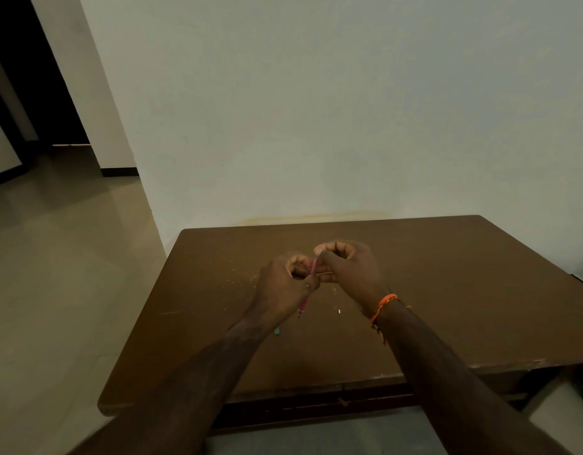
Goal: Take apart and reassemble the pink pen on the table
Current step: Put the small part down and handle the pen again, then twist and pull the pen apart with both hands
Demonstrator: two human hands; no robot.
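Head cam: 2 hands, left grip (283,287) & right grip (349,267) both closed on 1 pink pen (313,267).

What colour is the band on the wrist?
Orange. The band sits on the right wrist, seen in the head view, the only one.

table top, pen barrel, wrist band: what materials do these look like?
Table: looks like brown laminate or veneer, matte, with scuffs, pale specks and a chipped front edge; solid wood cannot be ruled out.
Pen: likely plastic, from the uniform pink colour; blur hides the finish.
Band: appears to be orange woven thread, with loose strand ends hanging at the wrist.
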